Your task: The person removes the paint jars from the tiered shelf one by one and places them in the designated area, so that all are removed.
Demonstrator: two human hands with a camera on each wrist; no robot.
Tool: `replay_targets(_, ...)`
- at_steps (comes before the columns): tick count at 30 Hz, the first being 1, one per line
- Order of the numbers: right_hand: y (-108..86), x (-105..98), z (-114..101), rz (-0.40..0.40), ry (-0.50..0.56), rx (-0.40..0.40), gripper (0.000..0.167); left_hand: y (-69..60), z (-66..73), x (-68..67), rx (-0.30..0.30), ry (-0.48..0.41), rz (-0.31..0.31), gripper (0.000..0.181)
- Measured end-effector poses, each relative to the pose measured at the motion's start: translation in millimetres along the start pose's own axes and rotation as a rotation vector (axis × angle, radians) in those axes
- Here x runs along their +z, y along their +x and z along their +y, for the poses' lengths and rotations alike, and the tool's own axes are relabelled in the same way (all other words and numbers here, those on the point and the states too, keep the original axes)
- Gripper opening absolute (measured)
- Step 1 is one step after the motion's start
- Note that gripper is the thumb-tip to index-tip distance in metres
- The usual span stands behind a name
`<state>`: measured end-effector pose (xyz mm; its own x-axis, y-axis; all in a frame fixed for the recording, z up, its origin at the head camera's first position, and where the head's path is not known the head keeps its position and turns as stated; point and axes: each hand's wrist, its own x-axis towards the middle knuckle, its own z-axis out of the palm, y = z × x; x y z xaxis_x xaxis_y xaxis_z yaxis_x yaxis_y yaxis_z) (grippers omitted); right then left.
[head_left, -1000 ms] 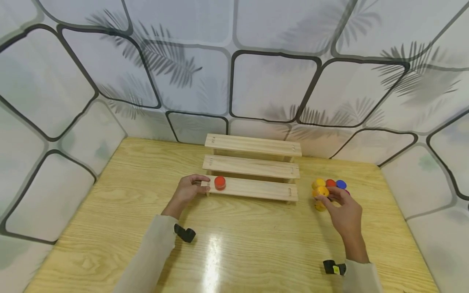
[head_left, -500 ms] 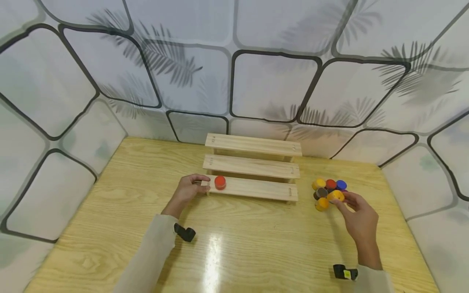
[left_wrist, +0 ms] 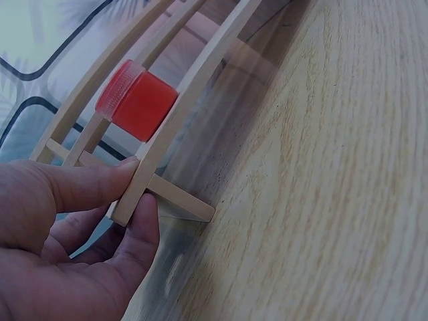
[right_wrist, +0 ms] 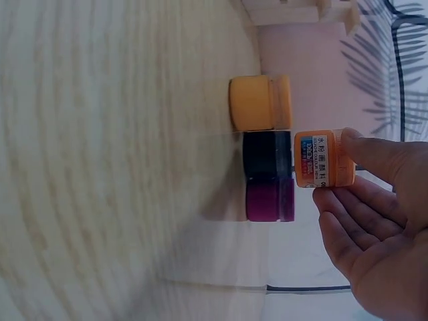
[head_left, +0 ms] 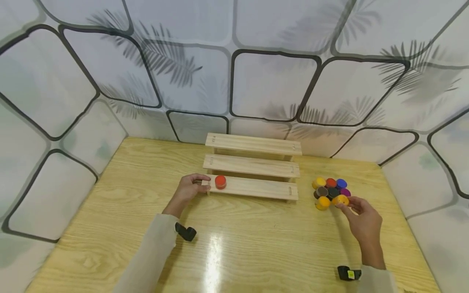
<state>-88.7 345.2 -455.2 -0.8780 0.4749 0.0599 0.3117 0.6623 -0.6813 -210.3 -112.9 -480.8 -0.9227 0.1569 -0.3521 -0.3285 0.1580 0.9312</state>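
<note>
My left hand (head_left: pixel 186 192) pinches the left end of the lowest board of a three-step wooden rack (head_left: pixel 258 189), thumb on top and a finger beneath. A red paint jar (left_wrist: pixel 144 103) stands on that board near the thumb. Between thumb and fingers, my right hand (head_left: pixel 363 221) holds an orange paint jar (right_wrist: pixel 315 159), whose printed label faces the right wrist camera. It is raised off the table at the near right of a cluster of jars. Close by stand another orange jar (head_left: pixel 323 203), a black jar (right_wrist: pixel 264 154) and a purple jar (right_wrist: pixel 267 199).
The cluster also has a yellow jar (head_left: pixel 318 183), a red jar (head_left: pixel 331 182), a blue jar (head_left: pixel 341 184) and a dark brown jar (head_left: pixel 321 193). Patterned panels (head_left: pixel 275 87) enclose the wooden table (head_left: pixel 267 244) at the back and sides.
My right hand has moved rightward and slightly nearer with the orange jar, uncovering the brown and black jars. The left hand, the rack and the red jar on it keep their places.
</note>
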Motion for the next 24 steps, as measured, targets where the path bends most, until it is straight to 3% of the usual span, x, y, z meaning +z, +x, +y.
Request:
replay_targets(9,0.3,8,14,-0.042,-0.008,0.006,0.044,2.0,-0.9,1.4,0.003,0.036,-0.006,0.028)
replay_targets(18,7.0,14,14,-0.110,-0.049,0.076,0.051,3.0,-0.6,0.4,0.003,0.025,-0.003,0.030)
replay_targets(24,11.0,18,16,-0.125,-0.070,0.077,0.048,3.0,-1.6,-0.6,0.001,0.020,-0.005,0.030)
